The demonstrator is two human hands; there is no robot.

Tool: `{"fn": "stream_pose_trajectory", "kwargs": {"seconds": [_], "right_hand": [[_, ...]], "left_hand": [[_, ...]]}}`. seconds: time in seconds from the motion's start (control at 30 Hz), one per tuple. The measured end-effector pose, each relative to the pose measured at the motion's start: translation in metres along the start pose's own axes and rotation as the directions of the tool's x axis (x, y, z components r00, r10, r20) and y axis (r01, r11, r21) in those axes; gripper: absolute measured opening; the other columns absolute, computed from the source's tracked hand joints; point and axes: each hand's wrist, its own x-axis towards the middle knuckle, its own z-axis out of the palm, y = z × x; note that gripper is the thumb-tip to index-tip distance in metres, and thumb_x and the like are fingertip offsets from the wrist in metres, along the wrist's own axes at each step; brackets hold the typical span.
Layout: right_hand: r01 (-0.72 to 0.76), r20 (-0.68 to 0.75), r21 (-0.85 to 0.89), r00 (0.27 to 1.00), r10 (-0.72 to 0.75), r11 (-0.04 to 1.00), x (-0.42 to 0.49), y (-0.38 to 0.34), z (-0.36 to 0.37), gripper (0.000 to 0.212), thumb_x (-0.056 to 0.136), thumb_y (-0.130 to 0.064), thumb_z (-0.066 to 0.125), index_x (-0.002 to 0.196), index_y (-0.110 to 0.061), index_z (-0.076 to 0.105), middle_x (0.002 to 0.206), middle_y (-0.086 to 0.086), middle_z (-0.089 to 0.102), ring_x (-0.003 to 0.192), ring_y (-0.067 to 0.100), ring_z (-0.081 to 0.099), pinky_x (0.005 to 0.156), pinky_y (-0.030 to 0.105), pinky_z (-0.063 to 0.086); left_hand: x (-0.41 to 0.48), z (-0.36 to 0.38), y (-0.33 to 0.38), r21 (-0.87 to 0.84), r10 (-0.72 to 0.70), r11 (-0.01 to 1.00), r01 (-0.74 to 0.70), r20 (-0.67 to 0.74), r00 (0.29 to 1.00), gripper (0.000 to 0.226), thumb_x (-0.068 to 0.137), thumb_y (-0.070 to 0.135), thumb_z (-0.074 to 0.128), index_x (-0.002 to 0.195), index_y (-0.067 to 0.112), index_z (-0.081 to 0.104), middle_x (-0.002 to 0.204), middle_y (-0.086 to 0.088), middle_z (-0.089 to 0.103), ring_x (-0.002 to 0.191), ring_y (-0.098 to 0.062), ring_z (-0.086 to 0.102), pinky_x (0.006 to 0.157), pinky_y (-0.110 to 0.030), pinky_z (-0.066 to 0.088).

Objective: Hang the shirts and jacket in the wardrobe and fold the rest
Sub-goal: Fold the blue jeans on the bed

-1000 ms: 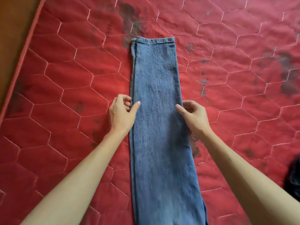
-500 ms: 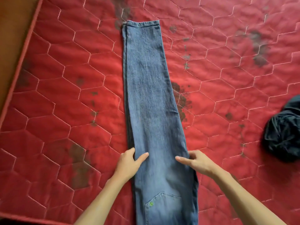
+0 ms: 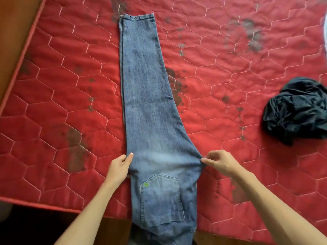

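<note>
Both hands had slid down the jeans (image 3: 146,103) from mid-leg a second before to the seat, and the right one had gone from a flat touch to a pinch. At far left a strip of brown wood (image 3: 14,23) ran beside the red quilted mattress (image 3: 53,85), whose cover carried dark stains. The left hand (image 3: 120,167) gripped the left edge of the jeans just above the back pocket (image 3: 161,197), thumb on top of the denim and fingers curled at the side. The jeans lay folded lengthwise down the middle of the mattress, hems at the far end, the seat hanging over the near edge, a small green tag (image 3: 146,185) on the pocket corner. The right hand (image 3: 221,162) pinched the pointed right edge of the denim between thumb and fingertips, drawing it outward. Well apart to the right, a crumpled black garment (image 3: 297,110) sat on the mattress.
</note>
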Motion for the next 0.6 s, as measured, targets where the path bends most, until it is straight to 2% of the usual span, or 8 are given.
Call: {"fn": "stream_pose_trajectory", "kwargs": {"seconds": [0.07,0.13,0.2,0.27,0.33,0.4,0.5,0.6], "right_hand": [[-0.005,-0.072,0.05,0.997,0.008,0.999,-0.008,0.005,0.015,0.005,0.086,-0.024,0.074,0.086,-0.027,0.071,0.082,-0.008,0.073,0.077,0.009,0.066,0.075,0.027,0.05],[0.028,-0.214,0.082,0.977,-0.01,0.996,-0.016,0.006,0.037,0.017,0.087,-0.019,0.073,0.103,-0.024,0.068,0.093,-0.004,0.07,0.079,0.012,0.066,0.079,0.03,0.05],[0.035,-0.296,0.201,0.955,0.027,0.979,-0.031,0.001,0.056,0.032,0.088,-0.026,0.072,0.117,-0.022,0.06,0.1,-0.002,0.063,0.078,0.008,0.063,0.073,0.024,0.045],[0.001,-0.259,0.319,0.962,0.086,0.948,-0.048,-0.002,0.076,0.039,0.088,-0.035,0.072,0.121,-0.024,0.053,0.097,-0.004,0.064,0.078,0.002,0.062,0.067,0.018,0.042],[-0.045,-0.195,0.336,0.974,0.116,0.941,-0.064,0.0,0.097,0.047,0.086,-0.041,0.073,0.124,-0.025,0.048,0.089,-0.004,0.067,0.079,0.003,0.061,0.067,0.021,0.041],[-0.073,-0.143,0.3,0.982,0.12,0.951,-0.08,0.004,0.114,0.054,0.084,-0.045,0.074,0.124,-0.025,0.045,0.085,-0.003,0.065,0.078,0.008,0.061,0.066,0.027,0.042],[-0.114,-0.054,0.244,0.99,0.131,0.963,-0.098,0.013,0.132,0.05,0.08,-0.052,0.074,0.114,-0.025,0.05,0.091,-0.007,0.065,0.085,0.015,0.062,0.071,0.03,0.045],[-0.142,0.002,0.142,0.99,0.143,0.98,-0.111,0.024,0.148,0.043,0.078,-0.056,0.075,0.101,-0.023,0.059,0.096,-0.008,0.067,0.092,0.016,0.063,0.076,0.032,0.048]], "left_hand": [[-0.016,0.01,-0.002,-0.055,-0.023,0.998,0.024,0.011,1.0,0.049,0.093,0.044,0.065,0.064,0.01,0.043,0.047,0.009,0.03,0.049,-0.01,0.03,0.052,-0.027,0.033],[-0.036,0.015,-0.006,-0.101,-0.058,0.993,0.06,0.022,0.998,0.049,0.087,0.046,0.069,0.064,0.008,0.048,0.042,0.012,0.038,0.046,-0.008,0.033,0.048,-0.026,0.03],[-0.055,0.018,-0.017,-0.108,-0.065,0.992,0.07,0.046,0.997,0.036,0.085,0.039,0.073,0.068,0.013,0.057,0.048,0.013,0.058,0.046,-0.002,0.051,0.05,-0.019,0.041],[-0.075,0.021,-0.03,-0.129,-0.076,0.988,0.086,0.085,0.993,0.019,0.084,0.035,0.076,0.086,0.017,0.07,0.074,0.01,0.075,0.074,-0.008,0.073,0.068,-0.023,0.056],[-0.093,0.023,-0.04,-0.161,-0.093,0.981,0.109,0.103,0.99,0.015,0.086,0.025,0.075,0.095,0.014,0.072,0.083,0.007,0.077,0.086,-0.014,0.075,0.067,-0.021,0.058],[-0.106,0.024,-0.051,-0.198,-0.113,0.972,0.124,0.066,0.991,0.018,0.089,0.022,0.072,0.093,0.004,0.071,0.081,0.0,0.078,0.081,-0.017,0.074,0.061,-0.022,0.056],[-0.123,0.025,-0.063,-0.176,-0.093,0.981,0.083,-0.05,0.994,0.054,0.085,0.049,0.071,0.081,-0.003,0.061,0.069,-0.007,0.071,0.062,-0.013,0.06,0.057,-0.028,0.044],[-0.135,0.034,-0.079,-0.009,-0.091,0.996,0.091,-0.199,0.976,0.041,0.082,0.054,0.072,0.077,0.014,0.066,0.07,-0.002,0.068,0.069,-0.018,0.063,0.067,-0.033,0.044]]}}
